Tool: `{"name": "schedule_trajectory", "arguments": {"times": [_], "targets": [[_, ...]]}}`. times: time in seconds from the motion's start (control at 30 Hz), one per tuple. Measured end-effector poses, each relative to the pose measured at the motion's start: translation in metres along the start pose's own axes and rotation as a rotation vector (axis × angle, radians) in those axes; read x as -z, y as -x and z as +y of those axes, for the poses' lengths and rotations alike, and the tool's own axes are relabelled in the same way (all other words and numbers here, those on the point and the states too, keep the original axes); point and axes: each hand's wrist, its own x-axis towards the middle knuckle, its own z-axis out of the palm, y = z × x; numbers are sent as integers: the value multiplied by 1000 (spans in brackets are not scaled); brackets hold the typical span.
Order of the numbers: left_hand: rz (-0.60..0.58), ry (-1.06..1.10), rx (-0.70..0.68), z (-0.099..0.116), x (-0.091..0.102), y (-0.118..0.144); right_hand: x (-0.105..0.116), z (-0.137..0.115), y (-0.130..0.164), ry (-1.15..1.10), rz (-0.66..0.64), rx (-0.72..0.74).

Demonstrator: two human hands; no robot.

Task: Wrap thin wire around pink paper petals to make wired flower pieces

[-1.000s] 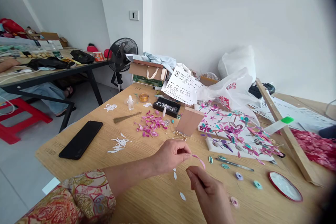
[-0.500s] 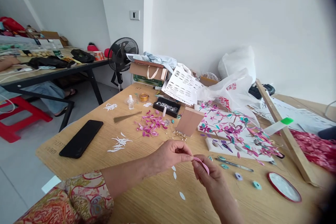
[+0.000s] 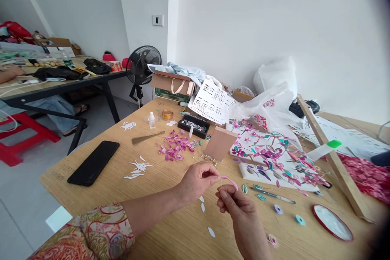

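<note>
pink paper strip held between two hands

apart again after meeting half a second ago, the hands sit just above the desk [image 3: 170,235]. left hand [image 3: 198,178] pinches one end of the pink paper strip [image 3: 229,180] with closed fingertips; the strip curves out toward the right hand [image 3: 239,209], whose fingers are curled shut just below its free end, whether touching i cannot tell. white paper petals [image 3: 202,207] lie beneath; loose pink petals [image 3: 175,148] lie well beyond.
</note>
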Motion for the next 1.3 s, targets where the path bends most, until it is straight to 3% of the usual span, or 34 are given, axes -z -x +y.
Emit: {"name": "schedule_trajectory", "arguments": {"times": [0.4, 0.63, 0.83, 0.93, 1.3], "targets": [[15, -65, -48, -4, -1, -1, -3, 8, 1, -117, 70, -120], [-9, 99, -36, -7, -2, 1, 5, 10, -6, 17, 122, 90], [14, 168, 32, -7, -4, 3, 0, 8, -4, -191, 21, -128], [21, 198, 49, -10, -4, 4, -2, 8, -3, -308, 49, -187], [23, 24, -112, -16, -5, 5, -6, 15, -5, -330, 110, -94]]}}
